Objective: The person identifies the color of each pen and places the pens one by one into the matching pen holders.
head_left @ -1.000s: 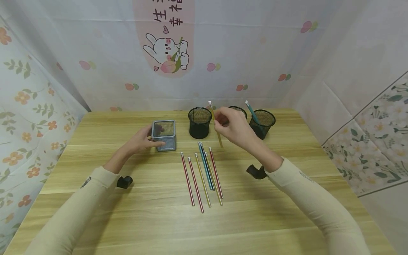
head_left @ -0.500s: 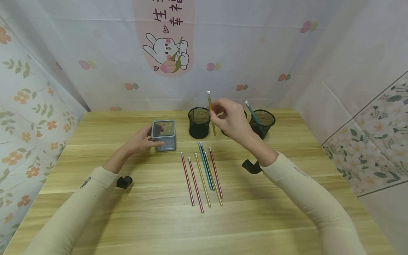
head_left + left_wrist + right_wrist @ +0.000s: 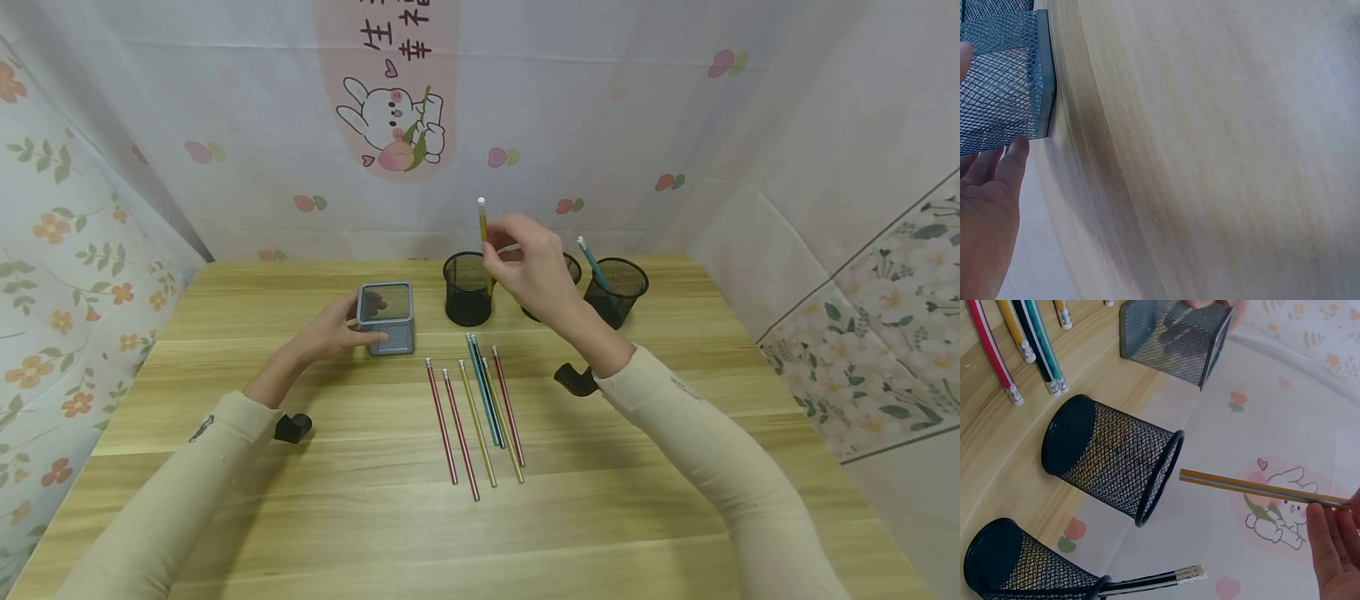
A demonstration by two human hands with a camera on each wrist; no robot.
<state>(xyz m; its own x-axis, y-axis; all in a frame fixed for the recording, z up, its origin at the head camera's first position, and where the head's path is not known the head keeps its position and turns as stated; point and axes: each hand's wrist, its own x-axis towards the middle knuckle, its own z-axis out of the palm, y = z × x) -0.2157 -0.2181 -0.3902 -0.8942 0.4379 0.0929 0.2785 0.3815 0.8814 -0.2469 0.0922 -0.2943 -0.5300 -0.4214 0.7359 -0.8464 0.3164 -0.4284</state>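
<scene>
My right hand (image 3: 528,262) pinches a yellow pencil (image 3: 483,223), its white eraser end up. In the right wrist view the pencil's lower end (image 3: 1194,477) hangs just outside the mouth of a black round mesh pen cup (image 3: 1119,456). My left hand (image 3: 330,329) holds a grey square mesh pen holder (image 3: 393,336) on the table, thumb on its front and fingers around the far side. Several red, yellow, teal and black pencils (image 3: 465,433) lie in front of the cups, erasers pointing away from me.
Partly behind my right hand stands a second black mesh cup (image 3: 573,268), with a black striped pencil (image 3: 1147,584) in it. Farther right, a third cup (image 3: 622,287) holds a teal pencil (image 3: 592,260). A printed white curtain (image 3: 262,125) hangs behind the table (image 3: 360,517).
My right hand has moved left and up with the yellow pencil, bringing it over the leftmost round cup and more upright. My left hand and the grey holder have stayed put.
</scene>
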